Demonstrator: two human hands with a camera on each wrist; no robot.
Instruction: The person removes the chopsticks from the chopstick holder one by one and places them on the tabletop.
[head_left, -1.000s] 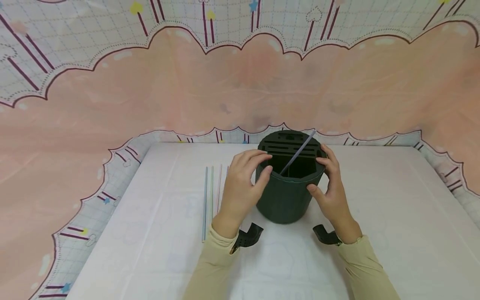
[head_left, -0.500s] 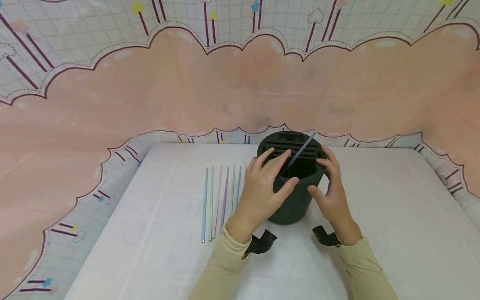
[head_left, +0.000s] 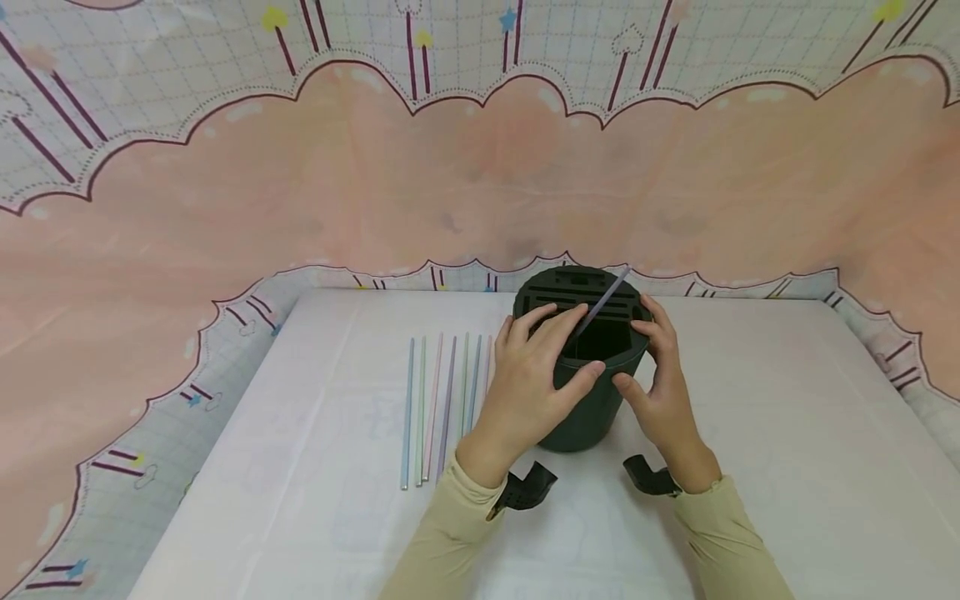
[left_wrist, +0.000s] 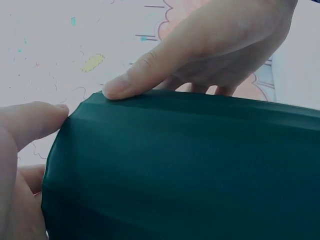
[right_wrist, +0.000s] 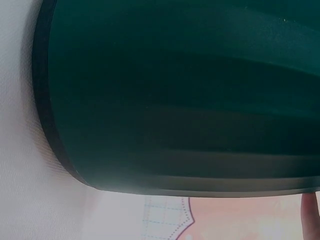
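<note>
A dark green bucket (head_left: 588, 417) with a slotted half cover (head_left: 570, 287) stands upright on the table. A thin lilac stick (head_left: 609, 292) leans out of its opening toward the far right. The left hand (head_left: 525, 379) lies over the left side of the opening, fingers spread and slightly bent, index fingertip right beside the stick. Its thumb is close to the near rim. The right hand (head_left: 663, 383) grips the rim's right side, thumb outside and fingers beyond the edge. In the left wrist view, both thumbs meet the rim. The bucket's wall (right_wrist: 175, 100) fills most of the right wrist view.
Several thin pastel sticks (head_left: 429, 408) lie side by side on the white tabletop (head_left: 337, 500), left of the bucket; the left forearm partly covers some. A patterned peach and white cloth (head_left: 450, 183) hangs behind and beside the table. Black camera mounts (head_left: 528, 486) jut from both wrists.
The left hand has moved right, from the bucket's left rim to over its opening, uncovering more of the sticks on the table. The right hand and the bucket stay in place.
</note>
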